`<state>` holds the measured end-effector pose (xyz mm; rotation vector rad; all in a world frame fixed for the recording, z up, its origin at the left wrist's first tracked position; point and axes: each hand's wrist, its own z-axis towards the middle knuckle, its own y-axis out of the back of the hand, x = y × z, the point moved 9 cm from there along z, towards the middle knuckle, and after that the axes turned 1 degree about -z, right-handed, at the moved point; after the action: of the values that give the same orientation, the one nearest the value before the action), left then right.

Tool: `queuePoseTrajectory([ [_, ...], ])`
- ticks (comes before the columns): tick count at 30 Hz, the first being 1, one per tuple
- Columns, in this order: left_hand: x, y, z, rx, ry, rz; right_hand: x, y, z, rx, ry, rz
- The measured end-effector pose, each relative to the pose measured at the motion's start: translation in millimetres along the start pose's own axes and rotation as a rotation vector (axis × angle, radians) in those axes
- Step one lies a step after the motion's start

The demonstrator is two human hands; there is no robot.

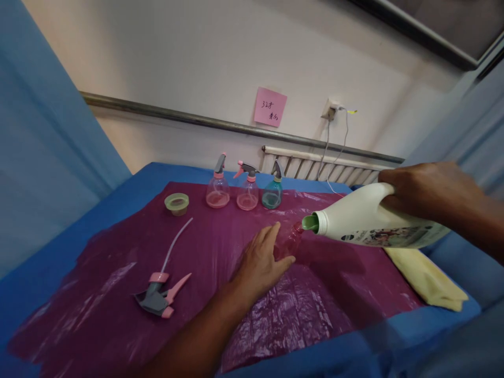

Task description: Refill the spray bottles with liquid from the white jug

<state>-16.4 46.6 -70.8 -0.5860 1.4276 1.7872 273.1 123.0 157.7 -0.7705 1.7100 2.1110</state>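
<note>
My right hand (409,191) grips the handle of a large cream-white jug (354,218), tipped nearly flat with its green spout pointing left. The spout is right at the mouth of a see-through pink spray bottle (290,241) without its sprayer top. Whether liquid is running cannot be made out. My left hand (262,257) steadies this bottle from the left, thumb and fingers curved about its body. On the left lies a detached grey and pink spray head (155,299) with its thin tube pointing away from me.
Behind my hands stand two pink spray bottles (218,194) (248,197) and a teal spray bottle (272,195), all with tops. A pale green cap (177,203) sits left. Purple plastic sheet (129,257) covers the blue table (66,236). A yellow cloth (427,278) lies right.
</note>
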Motion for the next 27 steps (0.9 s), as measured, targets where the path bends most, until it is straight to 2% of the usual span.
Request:
queuePoseTrajectory([
  [14, 0.1, 0.0, 0.2, -0.006, 0.003, -0.014, -1.0, 1.6, 1.4, -0.024, -0.004, 0.054],
  [27, -1.5, 0.4, 0.1, 0.004, 0.007, -0.008, 0.1, 3.2, -0.2, -0.056, 0.027, -0.002],
])
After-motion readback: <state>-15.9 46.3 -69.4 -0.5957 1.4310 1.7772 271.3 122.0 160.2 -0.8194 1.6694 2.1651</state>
